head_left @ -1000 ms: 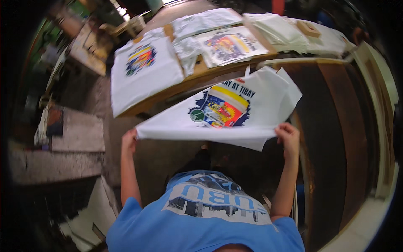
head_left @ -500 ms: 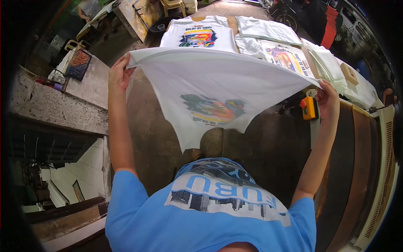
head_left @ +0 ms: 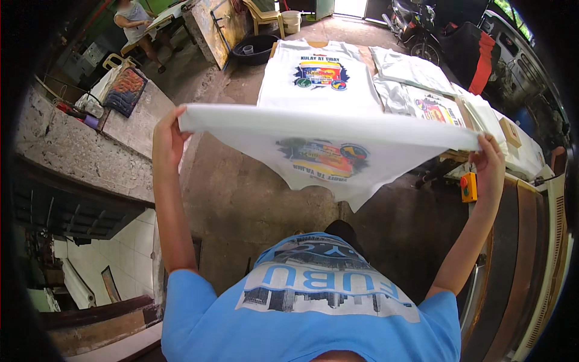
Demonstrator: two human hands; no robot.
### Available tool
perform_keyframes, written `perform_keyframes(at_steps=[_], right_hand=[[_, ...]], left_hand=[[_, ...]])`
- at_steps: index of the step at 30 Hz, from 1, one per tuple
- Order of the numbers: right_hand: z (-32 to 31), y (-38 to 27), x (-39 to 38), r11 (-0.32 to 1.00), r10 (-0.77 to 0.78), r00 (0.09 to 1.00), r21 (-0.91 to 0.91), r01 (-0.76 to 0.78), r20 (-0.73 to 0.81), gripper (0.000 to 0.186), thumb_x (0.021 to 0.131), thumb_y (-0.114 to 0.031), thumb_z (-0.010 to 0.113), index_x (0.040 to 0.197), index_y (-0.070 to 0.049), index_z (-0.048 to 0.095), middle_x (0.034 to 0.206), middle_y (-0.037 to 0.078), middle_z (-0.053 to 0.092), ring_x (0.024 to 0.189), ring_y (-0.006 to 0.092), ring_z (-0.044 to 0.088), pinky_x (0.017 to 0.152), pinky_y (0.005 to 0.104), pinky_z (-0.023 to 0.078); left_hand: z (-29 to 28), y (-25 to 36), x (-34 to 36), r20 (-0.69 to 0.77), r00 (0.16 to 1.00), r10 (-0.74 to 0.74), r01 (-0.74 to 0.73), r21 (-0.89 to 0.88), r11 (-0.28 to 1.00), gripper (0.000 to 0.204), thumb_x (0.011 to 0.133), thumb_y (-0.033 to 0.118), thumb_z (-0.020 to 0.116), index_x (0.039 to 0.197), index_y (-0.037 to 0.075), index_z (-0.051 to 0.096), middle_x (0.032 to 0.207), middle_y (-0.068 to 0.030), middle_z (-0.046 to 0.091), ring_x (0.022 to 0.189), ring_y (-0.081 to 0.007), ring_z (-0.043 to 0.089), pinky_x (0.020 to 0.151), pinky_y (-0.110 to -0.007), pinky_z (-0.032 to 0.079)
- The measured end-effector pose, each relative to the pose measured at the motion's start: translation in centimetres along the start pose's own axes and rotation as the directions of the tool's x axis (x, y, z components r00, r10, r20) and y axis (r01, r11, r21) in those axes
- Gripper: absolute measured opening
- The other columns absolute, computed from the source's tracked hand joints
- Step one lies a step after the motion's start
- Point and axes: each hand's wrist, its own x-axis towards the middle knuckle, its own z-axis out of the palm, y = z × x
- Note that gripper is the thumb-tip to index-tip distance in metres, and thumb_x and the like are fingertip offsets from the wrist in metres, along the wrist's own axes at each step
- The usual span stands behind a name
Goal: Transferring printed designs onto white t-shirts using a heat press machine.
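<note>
A white printed shirt [head_left: 386, 158] is stretched in the air between my two hands, its straight edge on top and its neck and shoulder end hanging toward me. The colourful print shows upside down through the thin cloth. My left hand [head_left: 170, 136] pinches one corner of that edge; my right hand [head_left: 490, 158] is closed on the other corner. Beyond the held cloth, another white shirt [head_left: 356, 66] with the same kind of print lies flat on the table, its lower part hidden behind the held one.
Folded white shirts [head_left: 413, 69] and a small cardboard box [head_left: 510, 133] lie along the table's right side. A yellow switch box [head_left: 468, 187] is below my right hand. A concrete ledge [head_left: 142, 120] borders the left. Farther back are a black tub [head_left: 256, 51], a motorcycle [head_left: 416, 30] and another person [head_left: 131, 21].
The held shirt has swung, its hanging end now shifted right and raised a little. Both hands still grip its corners. My view has tilted up, showing more of the table and the far person.
</note>
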Motion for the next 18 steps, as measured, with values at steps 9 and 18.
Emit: perform_keyframes(at_steps=[9, 18], right_hand=[[3.5, -2.8, 2.0, 0.995, -0.058, 0.998, -0.080, 0.058, 0.006, 0.018, 0.086, -0.015, 0.052, 0.099, -0.003, 0.054, 0.081, 0.002, 0.056, 0.066, 0.0065, 0.052, 0.057, 0.0202, 0.042], [7.7, -3.9, 19.9, 0.974, -0.209, 0.966, -0.058, 0.220, 0.149, 0.020, 0.085, -0.013, 0.053, 0.101, -0.001, 0.055, 0.090, 0.007, 0.059, 0.076, 0.0113, 0.058, 0.063, 0.0241, 0.047]], left_hand=[[-1.3, 2.0, 2.1, 0.037, 0.999, 0.040, -0.039, -0.004, 0.999, 0.018, 0.085, 0.016, 0.051, 0.098, 0.004, 0.055, 0.087, -0.0068, 0.062, 0.076, -0.0147, 0.062, 0.065, -0.027, 0.050], [3.3, 2.0, 19.7, 0.115, 0.983, 0.146, -0.143, -0.036, 0.989, 0.019, 0.085, 0.018, 0.051, 0.097, 0.004, 0.057, 0.092, -0.0066, 0.061, 0.088, -0.0181, 0.058, 0.082, -0.036, 0.045]])
